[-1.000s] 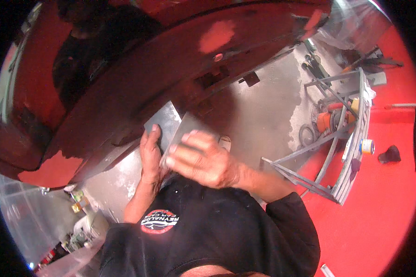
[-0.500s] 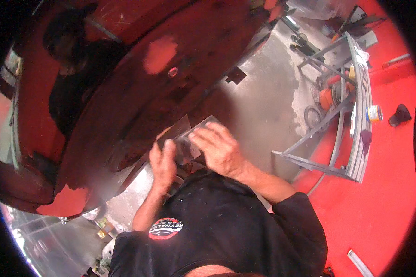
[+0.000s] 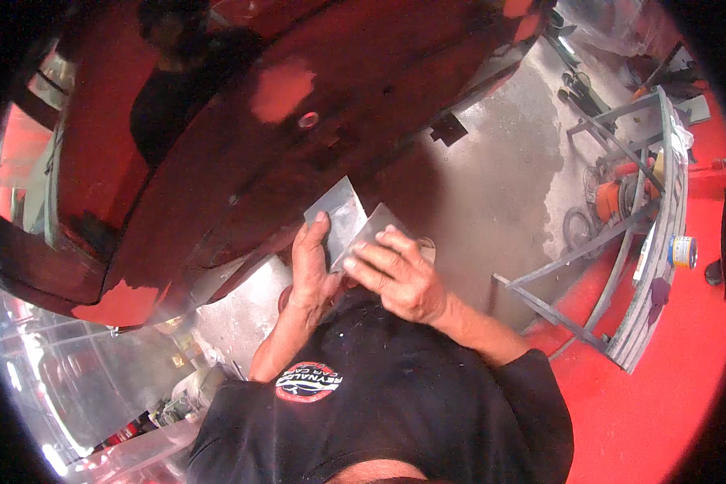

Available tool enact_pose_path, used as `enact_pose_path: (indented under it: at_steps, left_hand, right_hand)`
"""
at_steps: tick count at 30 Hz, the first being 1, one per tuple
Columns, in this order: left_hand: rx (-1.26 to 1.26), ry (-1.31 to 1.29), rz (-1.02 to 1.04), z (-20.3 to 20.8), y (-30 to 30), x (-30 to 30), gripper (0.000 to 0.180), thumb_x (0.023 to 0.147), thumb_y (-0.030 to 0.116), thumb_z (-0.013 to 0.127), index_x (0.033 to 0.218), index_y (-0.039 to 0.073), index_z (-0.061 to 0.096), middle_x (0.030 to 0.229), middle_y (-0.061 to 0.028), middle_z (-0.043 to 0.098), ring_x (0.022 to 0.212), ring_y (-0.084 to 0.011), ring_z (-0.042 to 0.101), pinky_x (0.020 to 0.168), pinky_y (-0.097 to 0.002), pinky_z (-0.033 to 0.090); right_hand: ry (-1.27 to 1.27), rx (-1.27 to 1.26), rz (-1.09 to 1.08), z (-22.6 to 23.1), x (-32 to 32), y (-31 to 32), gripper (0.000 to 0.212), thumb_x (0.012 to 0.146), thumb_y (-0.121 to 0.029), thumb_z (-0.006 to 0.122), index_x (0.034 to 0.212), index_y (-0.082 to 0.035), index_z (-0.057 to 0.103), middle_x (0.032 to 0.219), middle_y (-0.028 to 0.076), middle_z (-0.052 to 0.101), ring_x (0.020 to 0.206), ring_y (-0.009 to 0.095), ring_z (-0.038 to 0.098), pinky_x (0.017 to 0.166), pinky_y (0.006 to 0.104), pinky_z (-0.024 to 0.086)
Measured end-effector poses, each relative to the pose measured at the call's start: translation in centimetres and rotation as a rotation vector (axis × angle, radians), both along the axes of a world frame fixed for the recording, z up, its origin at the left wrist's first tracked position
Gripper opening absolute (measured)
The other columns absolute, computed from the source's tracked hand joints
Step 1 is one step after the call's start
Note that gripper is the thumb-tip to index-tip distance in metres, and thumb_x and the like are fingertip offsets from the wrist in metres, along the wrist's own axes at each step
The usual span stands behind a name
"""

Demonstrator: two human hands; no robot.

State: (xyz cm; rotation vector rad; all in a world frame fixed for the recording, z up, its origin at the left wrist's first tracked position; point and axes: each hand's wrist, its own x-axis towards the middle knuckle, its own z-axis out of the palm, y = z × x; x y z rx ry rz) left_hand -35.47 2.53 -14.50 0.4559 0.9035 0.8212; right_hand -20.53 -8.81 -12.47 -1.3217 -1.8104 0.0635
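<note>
My left hand [image 3: 310, 270] grips a thin, flat, rectangular grey piece [image 3: 340, 208], its thumb against the face and a corner pointing up and away. A second thin grey-brown piece [image 3: 385, 219] is under the bent fingers of my right hand [image 3: 410, 284], close against the first. Whether the pieces are sheets or stiff blades I cannot tell. Both hands are in front of my chest, near the lower edge of a glossy dark red car body [image 3: 218, 185]. Lighter red patches show on it, one higher up [image 3: 282, 90] and one at the lower left corner [image 3: 121, 302].
To the right, a grey metal stand [image 3: 653, 274] carries a small blue-and-yellow can [image 3: 682, 252] and a dark cloth [image 3: 660, 292]. An orange tool [image 3: 609, 202] sits behind its legs. Clear plastic sheeting [image 3: 48, 387] hangs at lower left. The floor [image 3: 492, 177] is grey concrete.
The left-hand piece has turned and now shows a lighter grey face. My hands have shifted slightly, and the whole view has swung, moving the stand rightward and lower in the picture.
</note>
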Motion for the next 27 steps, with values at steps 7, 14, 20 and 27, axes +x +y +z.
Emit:
enact_pose_path:
  at_steps: [7,14,20,27]
  left_hand:
    - [0.096,0.157,0.115,3.2,-2.4,4.2,0.032,0.102,0.02,0.056,0.129,0.003,0.053,0.112,-0.0121,0.067,0.097,-0.0261,0.068,0.085,-0.0428,0.057]
    - [0.68,0.633,0.019,0.5,-2.6,7.6,0.028,0.104,0.022,0.054,0.121,0.001,0.061,0.111,-0.007,0.065,0.097,-0.0149,0.057,0.087,-0.0319,0.048]
    - [0.728,0.966,0.091,-1.3,-1.6,4.4,0.032,0.103,0.023,0.055,0.119,-0.003,0.061,0.099,-0.0097,0.068,0.09,-0.0203,0.062,0.081,-0.0373,0.052]
    - [0.535,1.493,-0.243,-14.6,-4.5,-10.8,0.036,0.098,0.02,0.054,0.125,-0.003,0.059,0.104,-0.0325,0.067,0.1,-0.0499,0.064,0.086,-0.0549,0.05]
  right_hand:
    - [-0.156,-0.188,-0.204,-5.8,9.2,-2.1,0.038,0.08,-0.008,0.062,0.116,-0.012,0.073,0.111,0.004,0.068,0.113,0.031,0.057,0.101,0.039,0.049]
    - [0.096,-0.325,-0.05,-2.0,10.2,-2.5,0.033,0.077,0.001,0.062,0.106,-0.009,0.076,0.107,0.009,0.071,0.105,0.033,0.062,0.096,0.042,0.051]
    - [0.656,-0.442,-0.043,-4.5,12.5,1.2,0.035,0.086,0.007,0.055,0.116,-0.001,0.072,0.111,0.015,0.071,0.1,0.03,0.067,0.09,0.0371,0.051]
    - [0.469,-0.08,-0.162,1.9,8.4,11.4,0.032,0.09,0.0,0.059,0.121,-0.002,0.069,0.113,0.017,0.07,0.104,0.034,0.066,0.093,0.0409,0.05]
